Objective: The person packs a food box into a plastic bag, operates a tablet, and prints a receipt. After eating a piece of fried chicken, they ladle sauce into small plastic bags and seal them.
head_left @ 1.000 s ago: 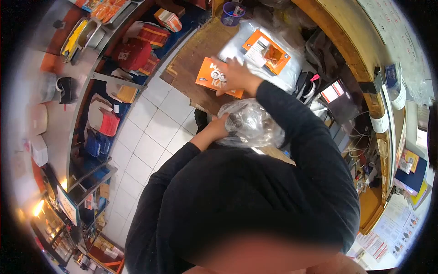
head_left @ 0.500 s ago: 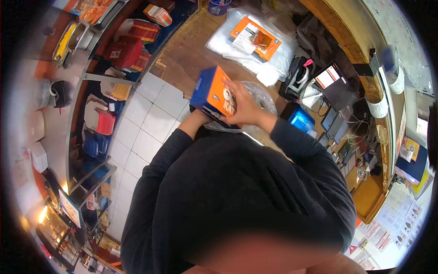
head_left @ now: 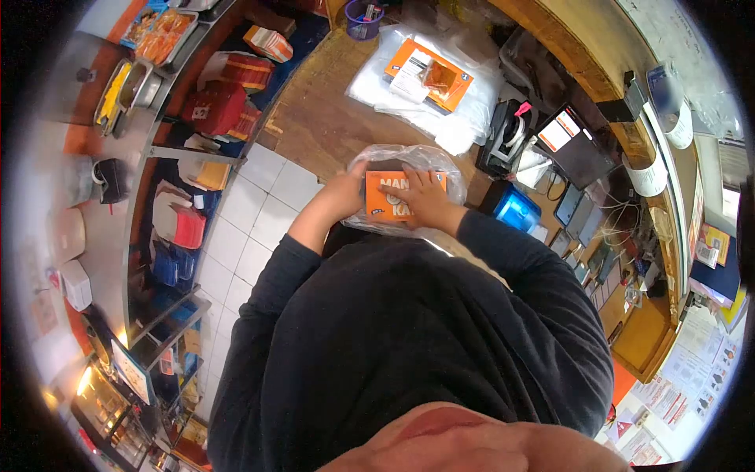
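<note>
An orange cardboard box (head_left: 379,206) with white lettering lies inside a clear plastic bag (head_left: 401,154) at the table's near edge, close against my body. My right hand (head_left: 429,203) rests on the top of the box, fingers stretched out over the lettering. At the left rim of the bag, my left hand (head_left: 340,193) has its fingers closed on the plastic, beside the box.
Farther back, another orange box (head_left: 458,96) with a paper slip and a small packet lies on white plastic bags (head_left: 373,85). A purple basket (head_left: 362,27) stands at the far edge. Phones, cables and a blue container (head_left: 519,208) are to the right; metal shelving is left.
The box has gone from being held tilted in both hands to lying face up in the plastic bag. My left hand has come out from beneath it to the bag's rim.
</note>
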`<state>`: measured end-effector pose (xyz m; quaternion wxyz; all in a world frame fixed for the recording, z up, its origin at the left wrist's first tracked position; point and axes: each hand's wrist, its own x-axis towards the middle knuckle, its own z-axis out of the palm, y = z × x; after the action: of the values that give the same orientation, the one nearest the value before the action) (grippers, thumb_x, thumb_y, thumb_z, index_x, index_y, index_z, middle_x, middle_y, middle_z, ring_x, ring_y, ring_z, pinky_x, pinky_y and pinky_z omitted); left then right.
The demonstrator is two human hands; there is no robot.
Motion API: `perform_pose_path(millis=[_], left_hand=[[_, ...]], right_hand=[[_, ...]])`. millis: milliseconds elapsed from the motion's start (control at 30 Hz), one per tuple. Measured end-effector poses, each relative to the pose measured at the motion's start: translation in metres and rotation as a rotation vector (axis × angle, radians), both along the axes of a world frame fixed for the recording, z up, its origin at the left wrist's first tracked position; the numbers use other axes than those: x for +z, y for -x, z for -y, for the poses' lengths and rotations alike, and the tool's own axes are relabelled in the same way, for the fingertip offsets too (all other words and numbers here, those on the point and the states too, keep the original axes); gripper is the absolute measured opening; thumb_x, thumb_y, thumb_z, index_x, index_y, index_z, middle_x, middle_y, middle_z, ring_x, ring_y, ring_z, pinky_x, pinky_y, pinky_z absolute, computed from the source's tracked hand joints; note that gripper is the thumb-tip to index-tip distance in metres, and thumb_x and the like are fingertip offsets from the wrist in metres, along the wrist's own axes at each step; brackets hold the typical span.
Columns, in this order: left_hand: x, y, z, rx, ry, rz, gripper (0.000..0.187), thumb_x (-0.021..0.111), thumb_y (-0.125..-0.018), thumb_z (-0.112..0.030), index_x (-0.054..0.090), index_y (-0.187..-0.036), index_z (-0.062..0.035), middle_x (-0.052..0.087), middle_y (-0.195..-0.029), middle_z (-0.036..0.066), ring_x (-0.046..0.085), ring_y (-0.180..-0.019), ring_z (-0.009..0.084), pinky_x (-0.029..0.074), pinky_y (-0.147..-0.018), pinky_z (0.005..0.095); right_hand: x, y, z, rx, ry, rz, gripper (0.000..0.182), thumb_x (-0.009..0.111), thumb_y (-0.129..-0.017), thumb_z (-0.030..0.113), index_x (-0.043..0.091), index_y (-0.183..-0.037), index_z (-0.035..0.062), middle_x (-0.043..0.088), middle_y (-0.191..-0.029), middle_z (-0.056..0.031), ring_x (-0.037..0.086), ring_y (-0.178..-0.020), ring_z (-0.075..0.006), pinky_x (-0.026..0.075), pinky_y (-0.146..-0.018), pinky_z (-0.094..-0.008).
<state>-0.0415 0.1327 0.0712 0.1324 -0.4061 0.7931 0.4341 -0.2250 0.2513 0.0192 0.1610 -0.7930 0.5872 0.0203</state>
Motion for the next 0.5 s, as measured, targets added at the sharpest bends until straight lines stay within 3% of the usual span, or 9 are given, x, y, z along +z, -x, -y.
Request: perform_pose_path(millis=[67, 133, 200, 233, 267, 367, 467, 500], left_hand=[[0.000, -0.009, 0.003, 0.008, 0.022, -0.013, 0.070, 0.054, -0.069, -0.004, 0.026, -0.134, -0.0085, 0.041, -0.117, 0.035, 0.049, -0.102, 0.0432, 0.044, -0.084, 0.0402], [-0.002, -0.014, 0.000, 0.023, 0.038, -0.027, 0.068, 0.055, -0.070, -0.004, 0.030, -0.133, -0.0124, 0.040, -0.117, 0.036, 0.049, -0.104, 0.0434, 0.043, -0.085, 0.0408], [-0.007, -0.015, -0.013, 0.019, -0.010, -0.186, 0.070, 0.055, -0.071, -0.004, 0.029, -0.134, -0.0214, 0.041, -0.116, 0.034, 0.049, -0.102, 0.0437, 0.043, -0.085, 0.0412], [-0.010, -0.014, -0.018, 0.043, -0.077, -0.151, 0.073, 0.056, -0.070, -0.005, 0.028, -0.134, -0.0279, 0.042, -0.115, 0.031, 0.049, -0.101, 0.0438, 0.043, -0.085, 0.0408], [-0.013, -0.014, -0.022, 0.040, -0.073, -0.152, 0.073, 0.056, -0.070, -0.005, 0.028, -0.134, -0.0279, 0.042, -0.115, 0.031, 0.049, -0.101, 0.0438, 0.043, -0.085, 0.0408], [-0.011, -0.015, -0.027, 0.011, -0.051, -0.166, 0.075, 0.057, -0.071, -0.004, 0.028, -0.135, -0.0298, 0.045, -0.103, 0.027, 0.051, -0.095, 0.0416, 0.043, -0.084, 0.0399], [-0.006, -0.018, -0.025, 0.043, -0.085, -0.163, 0.065, 0.055, -0.072, -0.003, 0.039, -0.128, -0.0295, 0.044, -0.106, 0.024, 0.052, -0.094, 0.0398, 0.044, -0.083, 0.0388], [-0.009, -0.019, -0.025, 0.045, -0.090, -0.160, 0.065, 0.055, -0.072, -0.003, 0.039, -0.128, -0.0295, 0.044, -0.106, 0.024, 0.052, -0.094, 0.0398, 0.044, -0.083, 0.0388]], right_hand=[[0.011, 0.007, 0.022, -0.005, 0.012, -0.036, 0.084, 0.075, -0.058, 0.035, 0.034, -0.131, 0.0356, 0.037, -0.126, -0.0201, 0.039, -0.113, -0.0374, 0.030, -0.091, -0.0521], [0.047, 0.032, 0.079, -0.117, -0.488, 0.595, 0.079, 0.074, -0.062, 0.039, 0.037, -0.131, 0.0268, 0.035, -0.127, -0.0240, 0.036, -0.115, -0.0399, 0.033, -0.092, -0.0488], [0.072, 0.053, 0.120, -0.387, 0.249, 0.414, 0.087, 0.074, -0.061, 0.042, 0.031, -0.134, 0.0229, 0.034, -0.128, -0.0257, 0.035, -0.116, -0.0422, 0.036, -0.091, -0.0472], [0.066, 0.067, 0.143, -0.429, 0.285, 0.244, 0.094, 0.076, -0.058, 0.042, 0.026, -0.135, 0.0251, 0.034, -0.128, -0.0257, 0.033, -0.117, -0.0426, 0.034, -0.092, -0.0504], [0.062, 0.080, 0.165, -0.467, 0.319, 0.074, 0.101, 0.078, -0.055, 0.042, 0.021, -0.137, 0.0273, 0.033, -0.128, -0.0257, 0.032, -0.119, -0.0429, 0.033, -0.093, -0.0535], [0.044, 0.099, 0.200, -0.411, -0.037, -0.206, 0.114, 0.080, -0.050, 0.041, 0.008, -0.138, 0.0338, 0.030, -0.130, -0.0269, 0.027, -0.122, -0.0467, 0.020, -0.092, -0.0688], [0.033, 0.105, 0.214, -0.397, -0.135, -0.201, 0.112, 0.079, -0.051, 0.039, 0.009, -0.138, 0.0348, 0.029, -0.130, -0.0285, 0.028, -0.122, -0.0454, 0.021, -0.092, -0.0682], [0.032, 0.108, 0.212, -0.407, -0.102, -0.189, 0.107, 0.076, -0.053, 0.037, 0.012, -0.139, 0.0327, 0.034, -0.124, -0.0284, 0.035, -0.117, -0.0433, 0.029, -0.091, -0.0615]])
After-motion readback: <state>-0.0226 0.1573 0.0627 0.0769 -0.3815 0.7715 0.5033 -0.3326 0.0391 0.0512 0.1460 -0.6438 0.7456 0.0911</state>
